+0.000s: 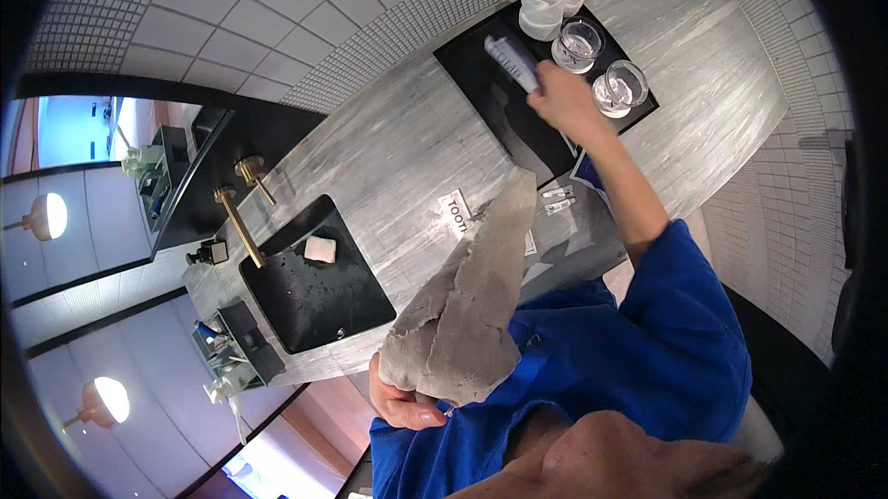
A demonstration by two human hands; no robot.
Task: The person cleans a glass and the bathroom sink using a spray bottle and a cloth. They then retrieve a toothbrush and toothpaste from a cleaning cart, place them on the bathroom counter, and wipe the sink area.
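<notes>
Hanging across the front of my view is a crumpled grey cloth (461,312), gripped at its lower end by my left hand (406,402). Its narrow end reaches up over the countertop and hides part of a white card packet (456,211) with printing. My right hand (565,100) is stretched out over a black tray (485,100), holding one end of a slim white packet (512,62) with blurred dark lettering. Near that hand, two clear glasses (619,93) stand on the tray on white bases. Rolled white towels (543,3) stand at its far corner.
A black sink (312,305) holds a pale folded cloth or soap block (320,249) below a brass spout (239,228). Two small tubes (558,201) and a dark blue packet (588,169) lie by the tray. A dark caddy (246,343) and white spray bottle (229,388) stand beyond the sink.
</notes>
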